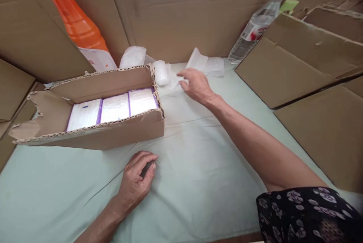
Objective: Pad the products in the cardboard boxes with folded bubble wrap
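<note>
head | right hand (197, 84) – on bubble wrap (170, 80) – white, crumpled, translucent

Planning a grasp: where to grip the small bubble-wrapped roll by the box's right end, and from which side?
Likely across the middle of the bubble-wrapped roll, coming from above or the right: it stands roughly upright, the cardboard box wall blocks its left, and the right hand is beside it.

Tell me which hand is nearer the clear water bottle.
Right. The right hand reaches over the white wrapping, left of the water bottle; the left hand rests curled on the cloth, far nearer the camera.
</note>
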### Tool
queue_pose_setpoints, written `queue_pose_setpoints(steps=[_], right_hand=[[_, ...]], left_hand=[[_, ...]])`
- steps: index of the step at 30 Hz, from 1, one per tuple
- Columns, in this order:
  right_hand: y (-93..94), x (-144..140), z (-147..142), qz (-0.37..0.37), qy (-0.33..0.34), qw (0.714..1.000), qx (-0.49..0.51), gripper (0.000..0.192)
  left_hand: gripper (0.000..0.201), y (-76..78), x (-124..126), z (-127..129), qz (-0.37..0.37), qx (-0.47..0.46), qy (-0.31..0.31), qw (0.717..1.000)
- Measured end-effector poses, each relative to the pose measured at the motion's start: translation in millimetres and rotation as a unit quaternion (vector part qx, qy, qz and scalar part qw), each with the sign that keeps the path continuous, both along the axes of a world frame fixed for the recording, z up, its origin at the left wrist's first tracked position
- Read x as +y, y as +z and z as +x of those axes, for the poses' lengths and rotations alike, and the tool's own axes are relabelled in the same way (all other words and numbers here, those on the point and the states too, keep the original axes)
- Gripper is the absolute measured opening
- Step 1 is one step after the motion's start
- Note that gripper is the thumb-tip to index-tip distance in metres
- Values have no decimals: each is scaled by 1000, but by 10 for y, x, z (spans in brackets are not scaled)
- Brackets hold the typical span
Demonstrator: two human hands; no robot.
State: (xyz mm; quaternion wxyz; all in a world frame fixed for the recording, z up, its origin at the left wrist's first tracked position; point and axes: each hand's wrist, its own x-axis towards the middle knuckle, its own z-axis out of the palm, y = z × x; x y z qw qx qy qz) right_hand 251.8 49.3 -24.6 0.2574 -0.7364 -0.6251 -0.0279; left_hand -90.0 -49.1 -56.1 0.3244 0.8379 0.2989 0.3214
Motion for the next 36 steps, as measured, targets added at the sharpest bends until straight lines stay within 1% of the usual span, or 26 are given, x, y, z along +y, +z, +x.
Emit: queue_pose_setpoints(steps=[1, 2, 5, 7, 9, 10, 12, 15, 18, 20, 22, 24, 26, 28, 30, 31, 33, 35, 36], right_hand=[[-77, 61, -45, -37, 8, 999, -4, 41], [-147, 129, -77, -63, 2, 998, -6, 41], [-292, 341, -100, -78, -41, 996, 3, 35], [-312, 450, -76, -74, -53, 996, 17, 28], [-252, 517, -33, -68, -68, 995, 29, 26], [-190, 535, -7, -63, -77, 995, 32, 27], [-4, 548, 51, -30, -82, 994, 63, 26], [368, 516, 119, 46, -63, 987, 140, 23], [726, 407, 109, 96, -44, 967, 230, 14], [918, 274, 53, 121, -26, 949, 291, 10], [1075, 67, -30, 146, -3, 935, 324, 9], [1203, -243, -131, 170, 15, 929, 327, 7], [1284, -669, -242, 185, 20, 934, 305, 6], [1279, -1190, -340, 175, 11, 944, 279, 10], [1165, -1741, -380, 130, 3, 952, 276, 15], [1073, -2005, -366, 91, 6, 955, 283, 21], [855, -2466, -259, -25, 27, 957, 288, 32], [653, -2794, -72, -140, 32, 955, 261, 40], [576, -2896, 33, -177, 22, 953, 245, 42]], left_hand=[[17, 8, 5, 5, -3, 2, 2, 1000], [17, 15, 10, 10, -5, 4, 3, 1000], [16, 26, 19, 26, -3, 2, 0, 1000], [16, 21, 22, 31, 6, -9, -4, 1000], [16, 6, 25, 31, 11, -15, -7, 1000], [16, -4, 27, 29, 13, -17, -9, 1000], [16, -25, 29, 20, 13, -17, -11, 1000], [15, -49, 28, 5, 6, -17, -10, 1000], [15, -61, 27, -5, -10, -16, -8, 1000], [16, -68, 30, -13, -21, -19, -10, 1000], [15, -74, 39, -28, -35, -27, -12, 999], [15, -70, 46, -53, -59, -35, -5, 998], [15, -46, 36, -85, -95, -38, 13, 995], [16, 0, -8, -116, -135, -39, 35, 990], [17, 61, -95, -143, -162, -41, 42, 985], [17, 94, -151, -154, -169, -39, 35, 984], [16, 156, -262, -170, -169, -33, 7, 985], [15, 210, -340, -174, -158, -24, -29, 987], [15, 233, -357, -168, -150, -19, -44, 987]])
